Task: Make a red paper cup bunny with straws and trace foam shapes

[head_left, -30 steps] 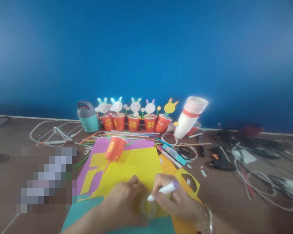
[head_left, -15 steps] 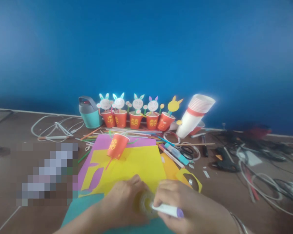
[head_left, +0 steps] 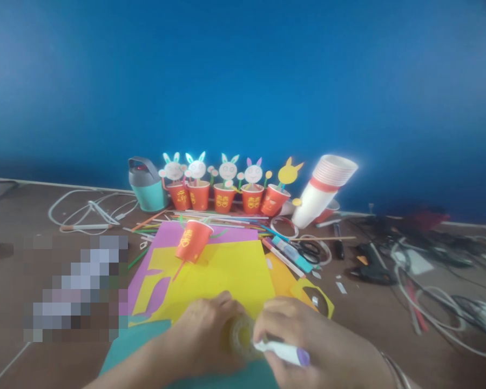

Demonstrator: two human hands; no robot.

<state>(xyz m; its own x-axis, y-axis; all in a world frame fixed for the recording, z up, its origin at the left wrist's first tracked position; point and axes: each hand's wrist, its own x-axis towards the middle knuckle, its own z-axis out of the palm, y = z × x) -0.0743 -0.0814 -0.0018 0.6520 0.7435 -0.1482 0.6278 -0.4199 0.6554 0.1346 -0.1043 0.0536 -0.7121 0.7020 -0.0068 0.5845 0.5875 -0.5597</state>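
Observation:
My left hand (head_left: 204,335) presses down on a small round clear tape roll (head_left: 241,336) lying on the yellow paper sheet (head_left: 222,275), fingers curled over its left side. My right hand (head_left: 308,346) grips a white marker with a purple cap (head_left: 283,352), its tip at the roll's right edge. A teal sheet (head_left: 146,346) lies under my wrists. An orange paper cup (head_left: 192,241) lies tipped on the yellow and purple sheets just beyond.
Along the blue wall stand several orange cups with paper bunny faces (head_left: 222,189), a teal container (head_left: 148,186) and a leaning stack of white cups (head_left: 322,186). Scissors (head_left: 305,251), a glue gun (head_left: 370,267), straws and tangled cables (head_left: 437,281) lie to the right.
My right hand swung the marker from pointing up-right to lying low with its cap toward the lower right, beside the roll. The view shifted slightly.

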